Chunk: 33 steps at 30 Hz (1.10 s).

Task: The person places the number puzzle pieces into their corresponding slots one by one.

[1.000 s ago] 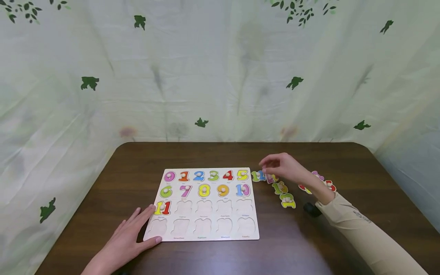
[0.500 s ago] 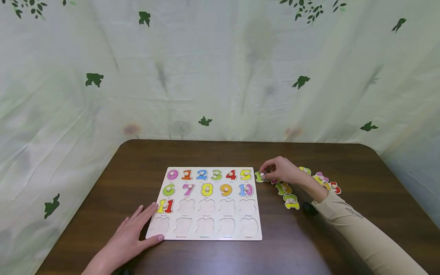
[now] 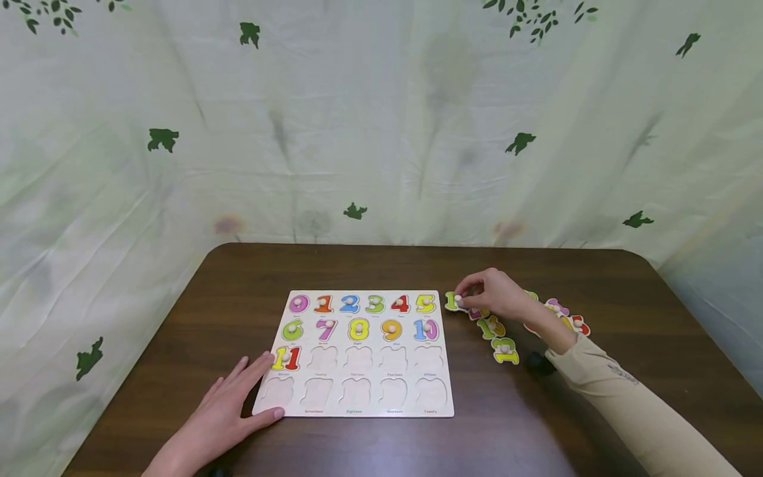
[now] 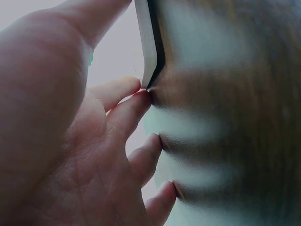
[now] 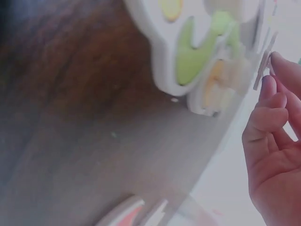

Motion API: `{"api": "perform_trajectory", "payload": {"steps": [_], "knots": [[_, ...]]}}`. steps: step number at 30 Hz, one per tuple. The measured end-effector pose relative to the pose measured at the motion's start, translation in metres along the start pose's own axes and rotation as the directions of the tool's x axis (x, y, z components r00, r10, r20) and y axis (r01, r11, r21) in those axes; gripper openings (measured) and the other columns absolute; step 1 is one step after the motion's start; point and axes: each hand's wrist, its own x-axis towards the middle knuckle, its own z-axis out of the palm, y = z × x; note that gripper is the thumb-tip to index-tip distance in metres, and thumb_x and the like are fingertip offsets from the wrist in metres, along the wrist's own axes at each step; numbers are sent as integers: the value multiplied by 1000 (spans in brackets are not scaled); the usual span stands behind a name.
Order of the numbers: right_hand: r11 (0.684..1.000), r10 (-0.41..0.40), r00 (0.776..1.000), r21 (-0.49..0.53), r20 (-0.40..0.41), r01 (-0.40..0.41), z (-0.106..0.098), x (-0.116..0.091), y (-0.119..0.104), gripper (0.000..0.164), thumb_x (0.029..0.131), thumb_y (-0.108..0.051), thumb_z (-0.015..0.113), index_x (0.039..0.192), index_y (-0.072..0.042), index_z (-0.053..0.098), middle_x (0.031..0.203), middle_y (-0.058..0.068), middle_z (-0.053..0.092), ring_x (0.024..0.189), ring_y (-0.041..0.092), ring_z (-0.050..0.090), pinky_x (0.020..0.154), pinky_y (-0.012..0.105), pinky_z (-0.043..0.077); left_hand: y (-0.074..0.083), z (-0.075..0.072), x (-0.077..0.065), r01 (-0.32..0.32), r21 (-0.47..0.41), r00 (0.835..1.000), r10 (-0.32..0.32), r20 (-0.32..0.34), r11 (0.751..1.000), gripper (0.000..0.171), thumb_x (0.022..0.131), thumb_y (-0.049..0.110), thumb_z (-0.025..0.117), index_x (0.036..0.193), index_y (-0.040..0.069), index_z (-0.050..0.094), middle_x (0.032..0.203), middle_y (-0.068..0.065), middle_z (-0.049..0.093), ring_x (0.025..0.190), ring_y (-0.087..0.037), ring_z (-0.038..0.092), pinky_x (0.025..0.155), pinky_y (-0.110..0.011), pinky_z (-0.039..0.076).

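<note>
A white wooden number puzzle board (image 3: 381,397) lies on the table, with pieces 0 to 11 in their recesses; the recesses after 11 are bare. My left hand (image 3: 217,407) rests at the board's left edge with fingers spread, thumb on the lower corner. In the left wrist view, fingertips (image 4: 134,101) touch the board's corner (image 4: 148,56) and the table. My right hand (image 3: 497,291) pinches the knob of the number 12 puzzle piece (image 3: 450,301) just right of the board. Its blue 2 is mostly covered by the fingers. In the right wrist view that piece (image 5: 263,68) shows edge-on at the fingertips.
Loose number pieces lie around my right hand: one with a green and orange number (image 3: 491,326), a yellow-green one (image 3: 505,350) nearer me, and a cluster including a red piece (image 3: 579,324) beyond the forearm. A dark object (image 3: 539,363) shows under the right wrist. A leaf-printed curtain (image 3: 381,132) hangs behind the table (image 3: 334,265).
My right hand has come down onto the number 12 piece, taken its knob, and shifted slightly right with it. The left hand stays on the board. The head view has tilted a little.
</note>
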Motion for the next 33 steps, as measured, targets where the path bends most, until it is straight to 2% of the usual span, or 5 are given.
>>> {"api": "perform_trajectory", "payload": {"steps": [5, 16, 25, 29, 33], "knots": [[1000, -7, 999, -4, -50, 7, -4, -8, -8, 12, 86, -20, 78, 97, -14, 75, 80, -4, 69, 66, 18, 60, 58, 28, 48, 0, 0, 0, -3, 4, 1000, 3, -3, 1000, 91, 77, 61, 74, 147, 10, 45, 151, -15, 42, 139, -48, 28, 102, -71, 22], [986, -17, 997, 161, -76, 29, 7, -18, -36, 16, 86, -16, 78, 100, -10, 74, 80, 3, 69, 69, 34, 62, 55, 35, 54, -1, 1, 0, -6, 4, 1000, 6, -8, 1000, 91, 77, 60, 74, 147, 10, 46, 151, -15, 42, 139, -48, 28, 102, -71, 22], [984, -94, 992, 141, -89, 106, 30, -12, -64, 12, 84, -14, 79, 95, -14, 76, 81, -3, 68, 69, 19, 58, 59, 27, 48, 0, 1, -1, -1, 4, 1000, 1, -1, 1000, 92, 77, 62, 74, 147, 10, 45, 151, -16, 42, 139, -48, 27, 103, -71, 22], [986, -108, 991, 117, -80, 117, 43, -7, -80, 10, 84, -16, 79, 93, -17, 76, 81, -6, 67, 64, 18, 55, 53, 27, 43, 0, 0, -1, -1, -1, 1000, 1, -2, 1000, 91, 77, 61, 74, 147, 10, 45, 151, -16, 42, 139, -48, 27, 103, -71, 22], [981, -133, 990, 140, -38, 137, 56, -1, -96, 8, 85, -16, 77, 93, -18, 76, 82, -7, 66, 63, 20, 57, 51, 27, 45, 0, -1, 0, -4, 1, 1000, 4, -5, 1000, 91, 77, 61, 74, 147, 10, 46, 150, -17, 42, 139, -47, 27, 103, -71, 22]]}}
